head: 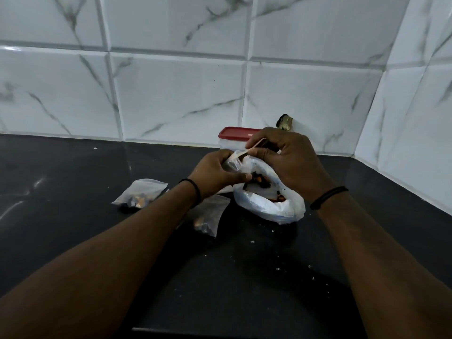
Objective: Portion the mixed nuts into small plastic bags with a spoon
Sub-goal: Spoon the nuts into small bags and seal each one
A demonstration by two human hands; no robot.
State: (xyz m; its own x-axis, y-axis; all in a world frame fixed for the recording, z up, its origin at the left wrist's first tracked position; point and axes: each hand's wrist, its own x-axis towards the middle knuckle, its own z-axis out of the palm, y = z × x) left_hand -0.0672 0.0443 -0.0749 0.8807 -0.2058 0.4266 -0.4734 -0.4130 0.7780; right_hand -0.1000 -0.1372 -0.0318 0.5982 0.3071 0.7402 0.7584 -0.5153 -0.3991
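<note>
Partly done, judging from the counter (73,241). Two small filled bags already lying flat left of the big white bag (269,206): one further left (140,193), one just beside it (208,217), partly hidden under the left forearm, each with a dark cluster of nuts at the bottom. Third portion under way. Left hand (215,172) pinching a small clear bag (233,162) by its mouth, held just above the big white bag's open top. Right hand (286,157) curled round a thin spoon handle (254,146), tip pointing into the small bag's opening; bowl of the spoon hidden, so cannot tell whether loaded or already tipped out. Mixed nuts (260,182) plainly left in the big white bag, dark and orange-brown pieces showing through its mouth, so more portions probably to come. Red-lidded tub (234,137) standing behind the big white bag, against the tiled wall, closed. Crumbs scattered on the counter in front of the big white bag. Held bag not yet sealed or set down.
</note>
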